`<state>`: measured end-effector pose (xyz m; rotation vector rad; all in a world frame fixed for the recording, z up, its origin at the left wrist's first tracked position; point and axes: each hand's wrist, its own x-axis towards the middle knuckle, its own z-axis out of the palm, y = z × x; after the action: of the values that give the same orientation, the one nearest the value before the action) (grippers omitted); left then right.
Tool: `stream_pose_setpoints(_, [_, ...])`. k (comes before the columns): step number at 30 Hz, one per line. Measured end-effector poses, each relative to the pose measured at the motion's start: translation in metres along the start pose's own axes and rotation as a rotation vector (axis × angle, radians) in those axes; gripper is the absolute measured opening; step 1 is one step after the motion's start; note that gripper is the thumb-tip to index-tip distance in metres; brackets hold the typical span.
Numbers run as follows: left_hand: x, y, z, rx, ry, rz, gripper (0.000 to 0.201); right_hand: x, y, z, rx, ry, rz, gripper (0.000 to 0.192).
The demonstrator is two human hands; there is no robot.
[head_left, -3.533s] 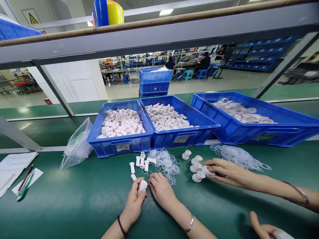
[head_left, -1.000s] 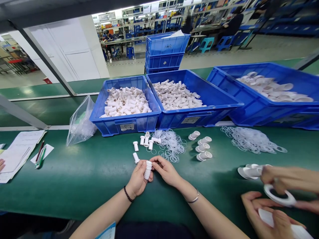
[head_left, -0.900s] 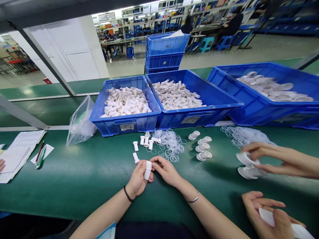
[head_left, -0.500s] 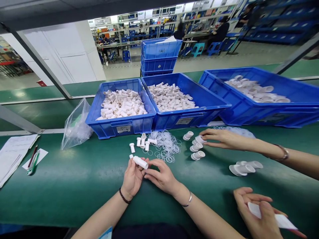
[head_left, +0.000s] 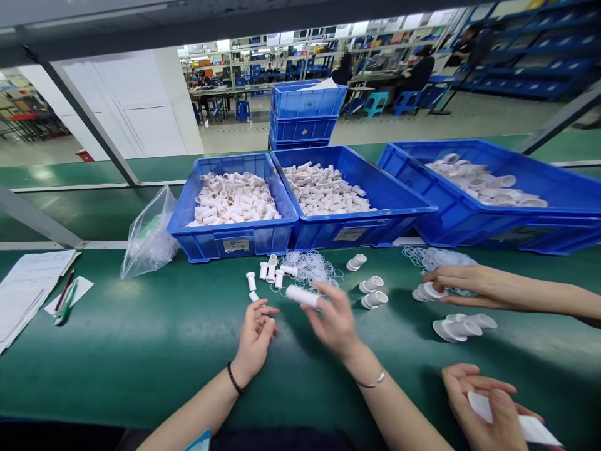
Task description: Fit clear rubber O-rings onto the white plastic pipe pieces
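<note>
My right hand [head_left: 335,319] grips a white plastic pipe fitting [head_left: 300,295] by one end, slightly blurred, above the bench in front of the clear rings. To its left, my left hand [head_left: 256,332] is off the fitting, its fingers loosely bent and apart with nothing visible in them. A small white fitting [head_left: 253,296] lies just beyond its fingertips. Several small flanged white fittings [head_left: 271,270] stand or lie behind that, beside a heap of thin clear rings [head_left: 313,268]. Larger white fittings [head_left: 374,300] rest on the bench to the right of my right hand.
Blue bins [head_left: 235,232] of white parts line the back. A co-worker's hand [head_left: 462,285] touches a white fitting [head_left: 426,291] at right; their other hand [head_left: 488,401] holds a white piece. Left are a clear bag [head_left: 153,241], papers [head_left: 30,282] and pens [head_left: 66,304].
Both my hands held the fitting together; now my left hand has let go and my right hand has carried it rightward and up. The co-worker's far hand has moved a fitting right.
</note>
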<state>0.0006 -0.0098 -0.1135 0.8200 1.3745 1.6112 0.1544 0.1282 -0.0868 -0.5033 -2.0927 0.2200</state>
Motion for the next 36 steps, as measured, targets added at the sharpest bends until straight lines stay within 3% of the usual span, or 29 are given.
stream_pose_setpoints(2, [0.002, 0.001, -0.009, 0.343, 0.117, 0.159, 0.029, 0.012, 0.026, -0.028, -0.224, 0.116, 0.121, 0.007])
stream_pose_setpoints(4, [0.006, 0.002, -0.015, 0.552, 0.194, 0.195, 0.029, 0.016, 0.057, -0.058, -0.448, 0.152, 0.246, 0.014])
stream_pose_setpoints(7, [0.011, 0.0, -0.019, 0.622, 0.22, 0.115, 0.046, 0.005, 0.099, -0.092, -0.673, -0.006, 0.375, 0.025])
stream_pose_setpoints(12, [0.017, -0.005, -0.023, 0.603, 0.167, 0.073, 0.069, -0.027, 0.137, -0.105, -0.82, -0.287, 0.62, 0.024])
stream_pose_setpoints(14, [0.02, -0.007, -0.028, 0.574, 0.102, 0.041, 0.079, -0.028, 0.139, -0.105, -0.816, -0.281, 0.634, 0.026])
stream_pose_setpoints(16, [0.024, -0.01, -0.033, 0.523, 0.046, 0.035, 0.082, -0.019, 0.132, -0.103, -0.788, -0.191, 0.562, 0.029])
stream_pose_setpoints(18, [0.029, -0.012, -0.035, 0.468, 0.031, 0.05, 0.076, -0.006, 0.112, -0.093, -0.697, -0.085, 0.425, 0.031])
stream_pose_setpoints(20, [0.035, -0.015, -0.033, 0.441, 0.048, 0.058, 0.071, 0.007, 0.082, -0.072, -0.521, -0.073, 0.282, 0.028])
stream_pose_setpoints(23, [0.041, -0.02, -0.024, 0.435, 0.074, 0.065, 0.073, 0.014, 0.025, -0.021, -0.204, -0.324, 0.118, 0.022])
stream_pose_setpoints(26, [0.04, -0.026, -0.018, 0.395, 0.062, 0.097, 0.076, 0.005, -0.017, 0.028, -0.076, -0.586, 0.008, 0.029])
stream_pose_setpoints(29, [0.034, -0.022, -0.022, 0.412, 0.046, 0.121, 0.066, -0.008, -0.029, 0.056, -0.112, -0.596, -0.036, 0.038])
stream_pose_setpoints(32, [0.037, 0.011, -0.04, 0.571, 0.17, 0.264, 0.045, -0.017, -0.026, 0.065, -0.207, -0.464, -0.102, 0.043])
stream_pose_setpoints(36, [0.086, 0.097, -0.072, 0.828, 0.368, 0.601, 0.028, -0.024, -0.029, 0.077, -0.268, -0.436, -0.15, 0.052])
